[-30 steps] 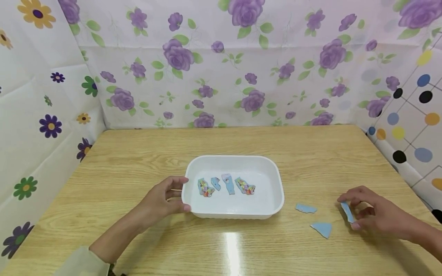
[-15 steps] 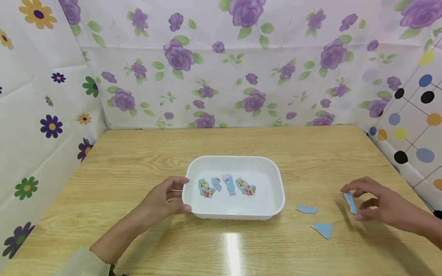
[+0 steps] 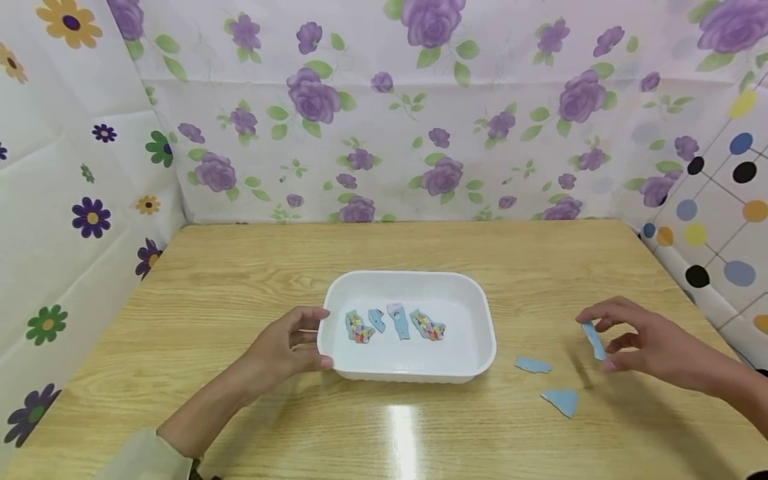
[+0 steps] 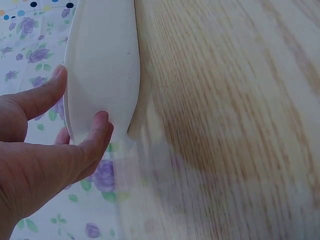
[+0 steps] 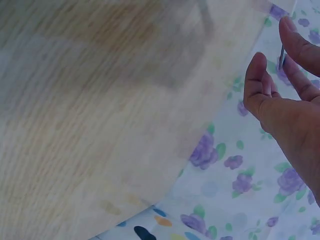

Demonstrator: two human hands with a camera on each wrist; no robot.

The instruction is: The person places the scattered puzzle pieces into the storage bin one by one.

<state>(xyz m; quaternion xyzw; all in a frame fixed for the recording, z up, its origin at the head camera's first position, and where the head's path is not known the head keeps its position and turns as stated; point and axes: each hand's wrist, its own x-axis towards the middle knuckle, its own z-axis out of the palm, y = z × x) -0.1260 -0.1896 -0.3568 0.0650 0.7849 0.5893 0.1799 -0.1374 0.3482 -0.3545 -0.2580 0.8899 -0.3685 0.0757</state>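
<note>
My right hand (image 3: 639, 337) pinches a narrow light-blue card piece (image 3: 594, 340) with irregular edges between thumb and fingers, above the table at right. Seen edge-on in the right wrist view, the card piece (image 5: 282, 57) is a thin sliver at the fingertips. My left hand (image 3: 285, 350) holds the left end of a white plastic tub (image 3: 414, 375), fingers and thumb on its rim and side wall (image 4: 102, 65). Inside the tub lie several irregular printed pieces, among them a multicoloured piece (image 3: 428, 325) and a blue piece (image 3: 399, 321).
Two more light-blue pieces lie on the wooden table (image 3: 252, 267) right of the tub: a strip-like piece (image 3: 533, 365) and a roughly triangular piece (image 3: 561, 401). A flowered sheet (image 3: 384, 133) stands behind the table, with patterned sheets at both sides.
My right hand has lifted the narrow blue piece from the table, moving away from me and then slightly left. The left hand and tub stay put.
</note>
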